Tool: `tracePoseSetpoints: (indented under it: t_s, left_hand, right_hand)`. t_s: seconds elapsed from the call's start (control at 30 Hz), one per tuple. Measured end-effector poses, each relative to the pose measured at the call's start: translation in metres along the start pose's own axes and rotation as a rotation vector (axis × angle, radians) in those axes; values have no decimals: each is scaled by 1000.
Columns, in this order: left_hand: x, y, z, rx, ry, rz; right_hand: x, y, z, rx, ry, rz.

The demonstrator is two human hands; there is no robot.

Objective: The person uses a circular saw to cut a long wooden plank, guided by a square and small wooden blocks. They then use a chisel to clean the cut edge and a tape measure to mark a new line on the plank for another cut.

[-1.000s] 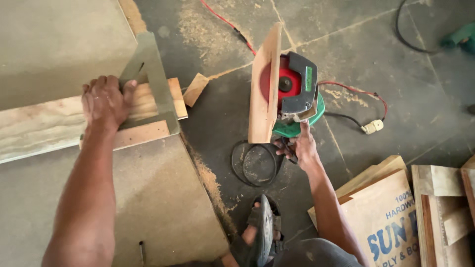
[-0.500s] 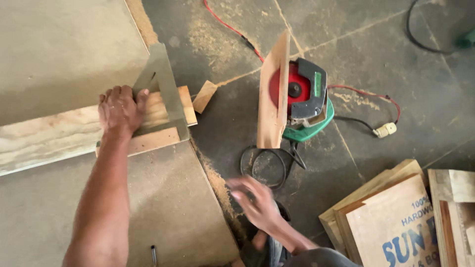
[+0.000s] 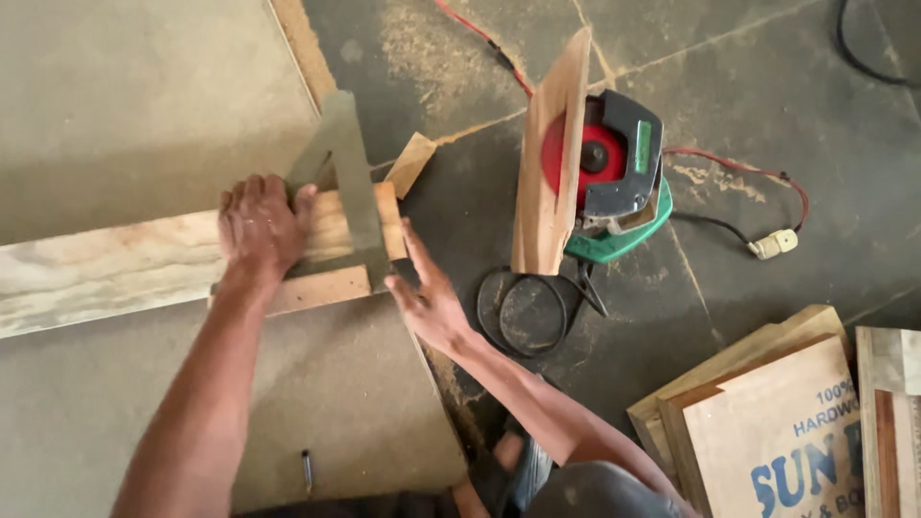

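Both hands are seen from above, over a grey board laid on the floor. The left hand (image 3: pixel 257 226) is pressed flat, palm down and fingers spread, on a pale wooden plank (image 3: pixel 115 273) that lies across the grey board (image 3: pixel 115 115); nothing is gripped by it, the plank is only held down. Its fingertips are touching the grey try square (image 3: pixel 347 187), whose long blade crosses the plank near its cut end and whose short leg runs off toward the upper left. The right hand (image 3: pixel 424 297) is open and holds nothing, its fingers stretched out just beside the plank's end and the lower end of the square's blade; whether it touches them cannot be told. A small offcut of wood (image 3: pixel 411 165) is seen just beyond the plank's end, on the dark stone floor (image 3: pixel 767 115). To the right, well apart from the hands, a circular saw (image 3: pixel 614 177) with a red blade and green body rests on the floor, with a tall wooden slab (image 3: pixel 552 158) fixed to its side. A coiled black cord (image 3: pixel 526 312) lies below it, and a red cable (image 3: pixel 758 173) leads off to the right. Printed plywood sheets (image 3: pixel 767 422) are stacked at the lower right. A dark pen-like object (image 3: pixel 307 471) lies on the board near the bottom edge.
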State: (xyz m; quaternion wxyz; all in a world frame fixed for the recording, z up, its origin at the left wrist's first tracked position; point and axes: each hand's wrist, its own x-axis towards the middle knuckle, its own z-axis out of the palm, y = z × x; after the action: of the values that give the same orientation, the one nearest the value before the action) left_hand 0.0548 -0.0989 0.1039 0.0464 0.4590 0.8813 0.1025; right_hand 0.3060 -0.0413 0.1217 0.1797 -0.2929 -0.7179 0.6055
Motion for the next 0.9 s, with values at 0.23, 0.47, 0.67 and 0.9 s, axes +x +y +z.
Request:
tracePoseSetpoints:
  t_s: [0.23,0.47,0.67,0.9]
  left_hand:
    - [-50,26,16,-17,-235,-133]
    - [-119,40,21,-49,181,85]
    - [-205,44,-58,-342,361,16]
    - [-392,-33,-206,30,599,-48]
  right_hand:
    - [-53,15,-7,11,113,-151]
    - [-91,53,-9,-52,151,-160]
    - [-99,68,-20,-213,120,-75]
    - [-100,67,-26,-20,18,-51]
